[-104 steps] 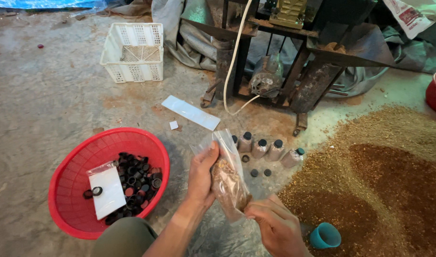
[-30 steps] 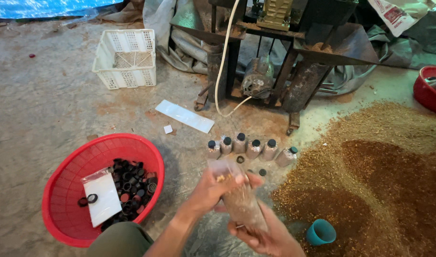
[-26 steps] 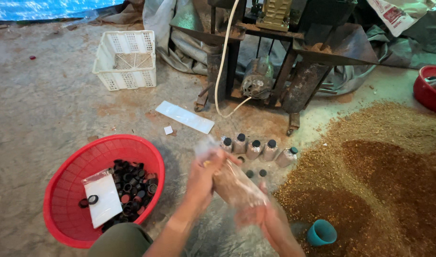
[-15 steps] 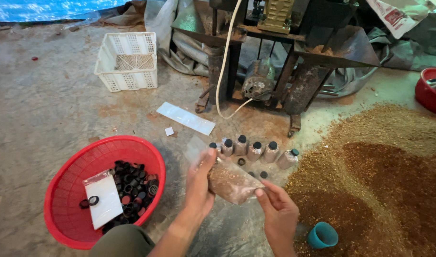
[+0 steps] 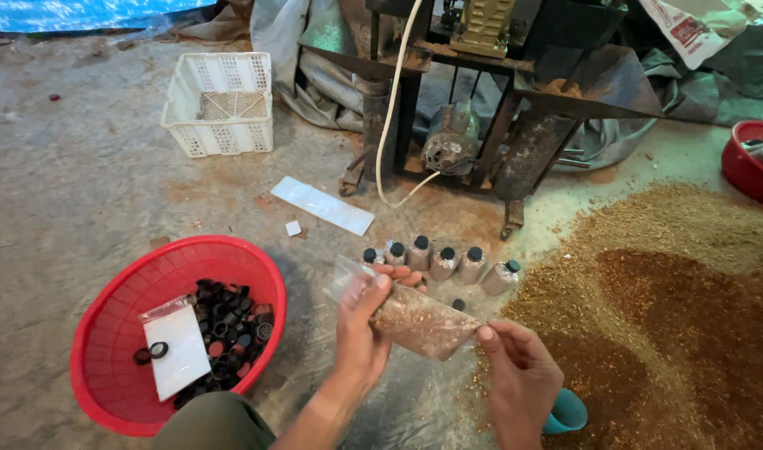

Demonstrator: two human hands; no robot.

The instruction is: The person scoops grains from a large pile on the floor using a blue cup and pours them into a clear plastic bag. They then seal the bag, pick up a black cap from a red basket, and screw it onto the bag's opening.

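Note:
My left hand (image 5: pixel 361 337) grips the open upper end of a clear plastic bag (image 5: pixel 415 318) partly filled with brown granules. My right hand (image 5: pixel 519 383) pinches the bag's lower right corner, so the bag lies tilted between both hands. Just beyond the bag stands a row of several filled bags with black caps (image 5: pixel 436 260) on the concrete floor. A loose black cap (image 5: pixel 457 305) lies behind the bag.
A red basket (image 5: pixel 119 321) with black caps and a white packet sits at my left. A brown granule heap (image 5: pixel 673 308) spreads at right, a teal cup (image 5: pixel 566 412) beside my right hand. Farther back are a white crate (image 5: pixel 221 104), a metal machine (image 5: pixel 473 108) and a red bowl (image 5: pixel 752 162).
The bag went from upright to tilted nearly flat. My right hand shifted from under the bag to pinching its lower right corner. My left hand stays at the bag's open end.

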